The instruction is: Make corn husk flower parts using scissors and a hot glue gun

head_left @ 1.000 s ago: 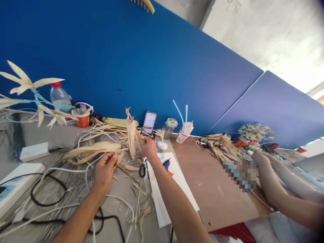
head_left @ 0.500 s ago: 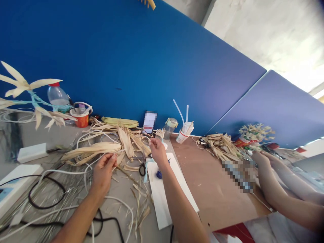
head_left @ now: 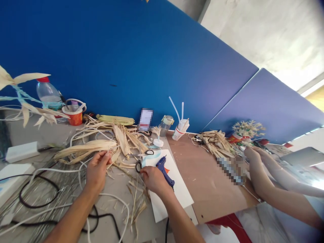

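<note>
My left hand (head_left: 97, 171) is closed in a pinch over the pale dried corn husks (head_left: 87, 148); whatever is between its fingertips is too small to make out. Over the left edge of a white board, my right hand (head_left: 155, 179) has its fingers drawn together, their tips beside the lower black loop of the scissors (head_left: 138, 166). I cannot tell whether they grip it. The scissors lie spread on the table. On the board, just right of this hand, rests a blue glue gun (head_left: 164, 171). Light-blue tape (head_left: 147, 158) runs near the scissors.
White cable (head_left: 116, 197) and black cable (head_left: 108, 216) loop across the left side, beside thin wires. A phone (head_left: 146, 119), bottle (head_left: 167, 125) and cup with straws (head_left: 178, 133) stand along the blue partition (head_left: 113, 60). Another person's arms (head_left: 262, 173) work at the right.
My right hand has come down and toward me, from the husks to the scissors' lower loop, uncovering the glue gun. My left hand stays pinched by the husks. The view has shifted slightly.
</note>
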`<state>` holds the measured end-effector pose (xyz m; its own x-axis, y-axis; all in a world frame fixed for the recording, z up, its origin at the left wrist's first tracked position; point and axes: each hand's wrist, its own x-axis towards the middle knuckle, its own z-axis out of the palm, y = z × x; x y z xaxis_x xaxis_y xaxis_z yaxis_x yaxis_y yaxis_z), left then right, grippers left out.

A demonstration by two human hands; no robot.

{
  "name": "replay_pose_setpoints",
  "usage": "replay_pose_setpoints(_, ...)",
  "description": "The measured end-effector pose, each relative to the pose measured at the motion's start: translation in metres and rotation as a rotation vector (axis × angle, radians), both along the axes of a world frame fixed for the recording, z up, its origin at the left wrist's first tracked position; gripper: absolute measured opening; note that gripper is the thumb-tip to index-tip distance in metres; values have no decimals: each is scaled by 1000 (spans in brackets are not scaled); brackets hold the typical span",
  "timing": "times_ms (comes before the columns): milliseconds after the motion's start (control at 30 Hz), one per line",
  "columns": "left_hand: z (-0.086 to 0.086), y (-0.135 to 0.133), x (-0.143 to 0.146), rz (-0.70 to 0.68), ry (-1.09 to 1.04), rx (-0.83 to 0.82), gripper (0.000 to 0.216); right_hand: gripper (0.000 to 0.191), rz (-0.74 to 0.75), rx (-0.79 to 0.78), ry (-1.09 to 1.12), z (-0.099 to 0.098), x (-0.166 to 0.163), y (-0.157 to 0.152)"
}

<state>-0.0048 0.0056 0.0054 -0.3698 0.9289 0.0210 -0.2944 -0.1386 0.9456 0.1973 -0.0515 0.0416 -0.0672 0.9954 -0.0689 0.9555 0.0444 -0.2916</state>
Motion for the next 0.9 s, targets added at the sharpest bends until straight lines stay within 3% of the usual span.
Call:
replay_pose_setpoints(133, 1, -1, 0, -13, -18, -12, 30, 25, -21, 28, -95, -3, -5, 11)
replay_pose_setpoints(333, -1, -1, 2, -43, 12, -13, 33, 22, 30, 243, -55, -1, -19, 28)
replay_pose_setpoints(433, -2, -1, 3, -37, 17, -21, 34, 18, 73, 208, -76, -2, -27, 34)
replay_pose_setpoints(633, -1, -1, 6, -44, 47, -13, 29, 29, -61, 84, -192, -6, -34, 32)
replay_pose_setpoints(900, 1, -4, 9, -58, 43, -12, 26, 29, -87, 40, -209, 4, -36, 35)
